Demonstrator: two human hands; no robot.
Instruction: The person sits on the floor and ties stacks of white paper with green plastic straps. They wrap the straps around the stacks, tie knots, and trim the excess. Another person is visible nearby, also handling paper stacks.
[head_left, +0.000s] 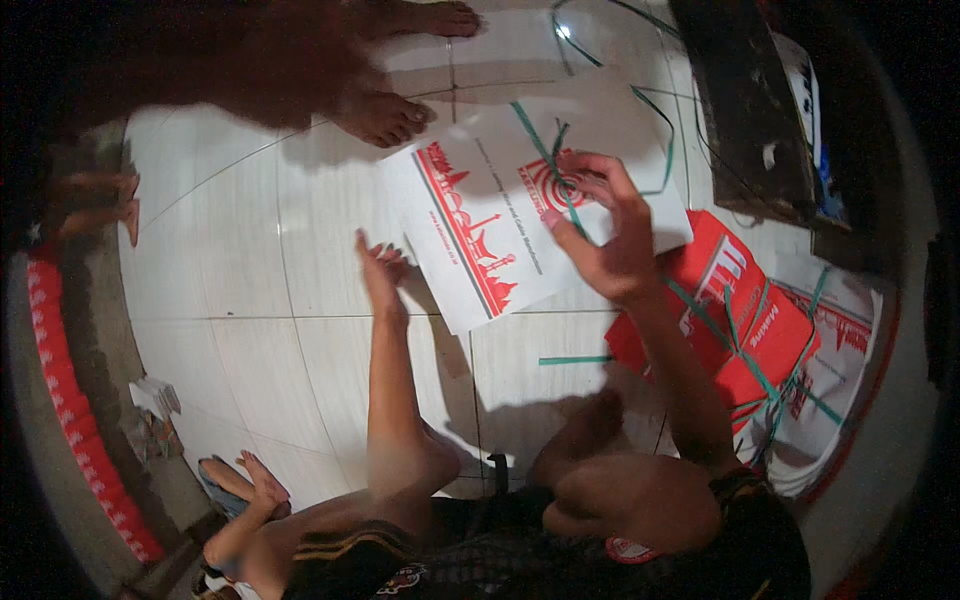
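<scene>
A stack of white printed paper bags or sheets (480, 225) with red artwork lies on the tiled floor before me, a green plastic strap (531, 129) running across its right part. Over that strap and a small green knot, my right hand (611, 225) is curled, its thumb and fingers near the strap; whether it pinches it cannot be told. My left hand (384, 274) hovers just left of the stack, fingers apart, holding nothing. Beside my right forearm lies a red printed bundle (772, 330), tied with green strap, on top of a white printed bundle (847, 322).
Another person's bare feet (386, 118) stand at the upper left. A loose green strap (574, 361) lies near my knees. A dark wooden piece of furniture (750, 112) stands at upper right. Other people's limbs (259, 480) show at the lower left, near a small white stack (155, 395).
</scene>
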